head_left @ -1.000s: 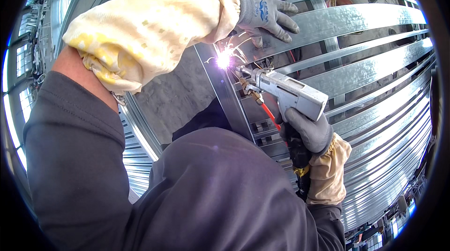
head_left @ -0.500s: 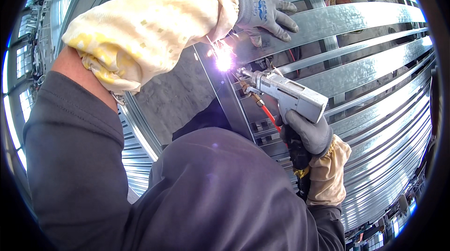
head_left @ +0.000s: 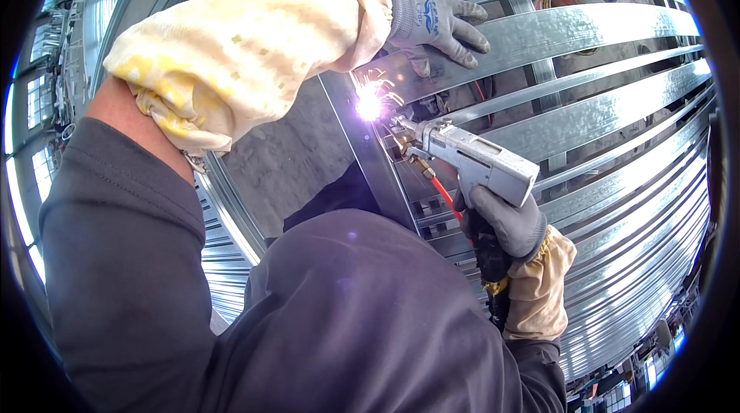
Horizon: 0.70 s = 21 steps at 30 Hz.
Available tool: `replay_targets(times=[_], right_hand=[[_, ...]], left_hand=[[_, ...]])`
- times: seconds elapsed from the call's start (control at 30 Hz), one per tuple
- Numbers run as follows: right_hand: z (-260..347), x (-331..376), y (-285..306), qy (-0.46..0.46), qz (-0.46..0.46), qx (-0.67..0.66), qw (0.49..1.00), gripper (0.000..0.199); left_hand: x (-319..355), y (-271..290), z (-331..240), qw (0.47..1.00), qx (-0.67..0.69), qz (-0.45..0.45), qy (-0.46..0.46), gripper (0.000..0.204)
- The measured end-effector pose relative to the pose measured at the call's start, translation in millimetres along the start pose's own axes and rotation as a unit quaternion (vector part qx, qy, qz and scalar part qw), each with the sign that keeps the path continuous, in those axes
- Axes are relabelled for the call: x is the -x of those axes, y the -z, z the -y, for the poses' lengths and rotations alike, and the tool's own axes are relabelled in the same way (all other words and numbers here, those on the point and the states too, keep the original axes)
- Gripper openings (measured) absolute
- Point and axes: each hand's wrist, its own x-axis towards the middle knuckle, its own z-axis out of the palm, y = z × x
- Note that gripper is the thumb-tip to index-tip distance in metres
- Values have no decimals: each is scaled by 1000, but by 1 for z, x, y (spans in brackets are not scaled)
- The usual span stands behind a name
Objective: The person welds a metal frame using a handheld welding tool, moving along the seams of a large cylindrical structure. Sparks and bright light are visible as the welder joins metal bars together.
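Note:
My right hand (head_left: 510, 222), in a grey glove, is wrapped round the grip of a silver handheld laser welding gun (head_left: 470, 152). Its nozzle points up and left at a joint on a metal frame rail (head_left: 385, 182), where a bright violet-white glare with sparks (head_left: 370, 105) hides the seam. A red hose (head_left: 445, 196) with brass fittings runs along the gun's underside. My left hand (head_left: 443, 21), also gloved, lies flat with fingers spread on a wide galvanized slat (head_left: 563, 31), just beyond the sparks. A pale, yellow-stained sleeve (head_left: 247, 58) covers my left forearm.
Long parallel metal slats (head_left: 617, 112) stretch to the right with gaps between them, over crossing supports (head_left: 544, 82). Grey floor (head_left: 285, 155) shows left of the frame rail. More metal profiles (head_left: 223, 282) lie at the lower left. A reddish round object (head_left: 556, 0) sits below the slats.
The spray of sparks has changed shape, and the glare sits very slightly lower at the joint. Both hands and the welding gun have hardly moved.

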Motion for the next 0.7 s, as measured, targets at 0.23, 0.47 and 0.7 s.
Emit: replay_targets(times=[0.23,0.47,0.7], right_hand=[[-1,3,-2,5,-3,-2,1000,43],[-4,3,1,8,3,-6,1000,42],[-11,4,4,13,7,7,1000,46]], left_hand=[[0,2,-2,1000,0,-1,3,79],[-1,1,-1,1000,3,-1,1,80],[0,-5,0,1000,-1,-26,3,79]])
